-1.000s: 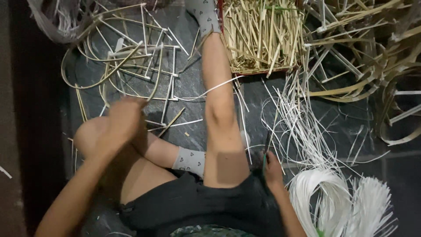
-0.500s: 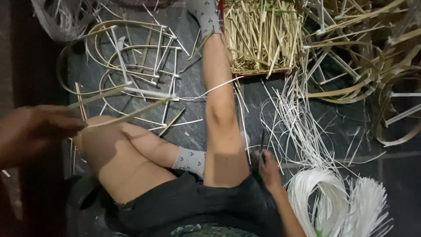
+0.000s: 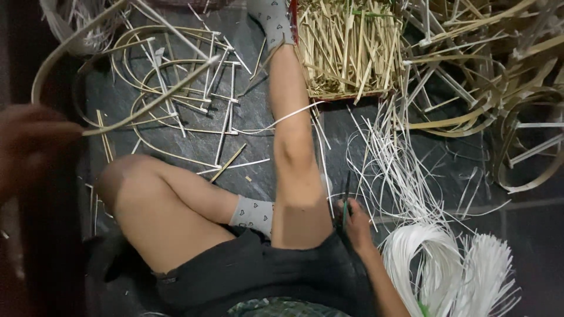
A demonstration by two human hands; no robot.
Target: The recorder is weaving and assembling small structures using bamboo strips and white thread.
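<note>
- Bent cane strip [image 3: 147, 105]: a long pale strip, one end pinched in the left hand [image 3: 32, 147], the rest reaching up and right over the pile of curved strips [image 3: 176, 76] on the dark floor [image 3: 258, 111].
- Left hand: blurred at the left edge, left of the strip pile; its fingers are closed on the strip's end.
- Right hand [image 3: 355, 226]: down by the thigh, right of the strip pile; fingers curled around a thin dark tool [image 3: 345, 196].
- White strands [image 3: 435, 264] lie beside the right hand.
- Tray of straw-coloured sticks [image 3: 346, 47] sits above them, by the socked foot [image 3: 271, 20].

Single head-worn view, looking steeply down from close above onto outstretched legs [image 3: 294, 147], dark floor [image 3: 264, 111] with cane strips [image 3: 176, 94] spread ahead
</note>
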